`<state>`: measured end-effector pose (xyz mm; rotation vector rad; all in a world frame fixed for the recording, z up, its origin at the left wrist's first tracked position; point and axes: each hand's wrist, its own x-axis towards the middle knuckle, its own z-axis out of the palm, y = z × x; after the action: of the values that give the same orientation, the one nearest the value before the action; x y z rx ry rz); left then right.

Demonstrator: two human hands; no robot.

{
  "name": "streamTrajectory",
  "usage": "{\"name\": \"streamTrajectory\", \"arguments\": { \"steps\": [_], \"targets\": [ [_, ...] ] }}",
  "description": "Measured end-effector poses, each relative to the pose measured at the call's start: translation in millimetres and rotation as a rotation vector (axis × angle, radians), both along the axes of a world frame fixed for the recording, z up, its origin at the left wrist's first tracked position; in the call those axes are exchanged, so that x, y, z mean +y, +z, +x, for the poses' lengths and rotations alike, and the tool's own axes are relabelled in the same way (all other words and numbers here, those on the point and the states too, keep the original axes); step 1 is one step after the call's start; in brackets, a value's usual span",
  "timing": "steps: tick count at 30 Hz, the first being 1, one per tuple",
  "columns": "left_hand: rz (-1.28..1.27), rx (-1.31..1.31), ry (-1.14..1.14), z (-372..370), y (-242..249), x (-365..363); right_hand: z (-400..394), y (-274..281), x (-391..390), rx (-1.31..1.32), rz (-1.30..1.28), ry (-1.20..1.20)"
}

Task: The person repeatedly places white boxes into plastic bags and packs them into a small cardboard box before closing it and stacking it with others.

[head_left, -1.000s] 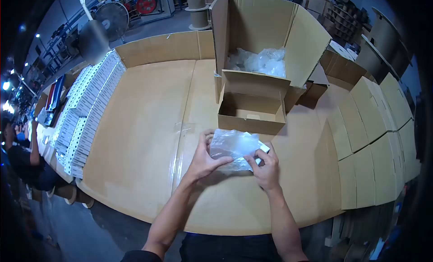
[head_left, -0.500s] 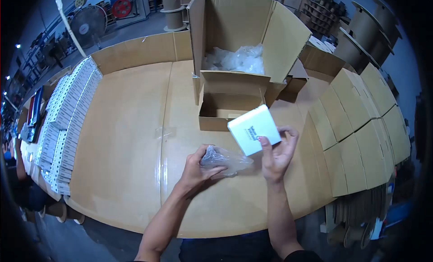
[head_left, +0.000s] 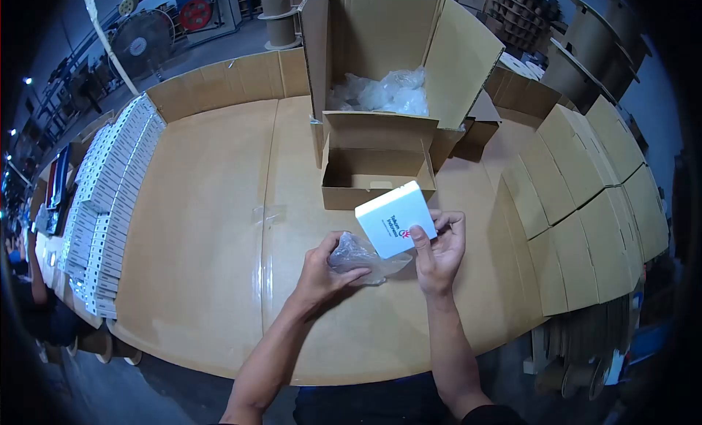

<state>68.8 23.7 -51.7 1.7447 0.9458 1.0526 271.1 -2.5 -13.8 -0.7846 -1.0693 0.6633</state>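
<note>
A clear plastic bag point(head_left: 365, 262) is gripped in my left hand point(head_left: 322, 268), its mouth facing right. My right hand point(head_left: 440, 255) holds a flat white box point(head_left: 395, 219) with dark printing and a small red mark, thumb on the printed face. The box is tilted, and its lower corner overlaps the bag's mouth in this view. Just behind them stands an open small cardboard box point(head_left: 379, 199) with nothing showing inside but a pale patch on its floor.
Behind it a large open carton point(head_left: 380, 38) holds crumpled clear plastic bags point(head_left: 398, 93). Stacked white boxes point(head_left: 110, 198) line the left edge of the cardboard-covered table point(head_left: 197, 228). Closed brown cartons point(head_left: 585, 213) are piled at right. A person's arm point(head_left: 33, 271) shows at far left.
My right hand has brought the white box left and down, closer to the plastic bag, and turned its printed face more toward me. My left hand has stayed nearly in place.
</note>
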Motion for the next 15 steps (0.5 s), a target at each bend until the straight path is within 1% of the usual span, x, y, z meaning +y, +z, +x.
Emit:
{"name": "streamTrajectory", "arguments": {
  "steps": [5, 8, 11, 15],
  "targets": [
    [-0.067, -0.001, 0.013, 1, 2, 0, -2, -6, 1, -0.009, -0.082, 0.053],
    [-0.013, -0.017, 0.026, 1, 2, 0, 1, -8, 2, -0.071, -0.063, 0.016],
    [-0.080, -0.057, 0.007, -1, -2, 1, 12, -4, 1, -0.113, -0.043, -0.006],
    [-0.089, -0.041, -0.043, -1, -5, 1, 17, -4, 1, -0.128, -0.029, 0.015]
  ]
}}
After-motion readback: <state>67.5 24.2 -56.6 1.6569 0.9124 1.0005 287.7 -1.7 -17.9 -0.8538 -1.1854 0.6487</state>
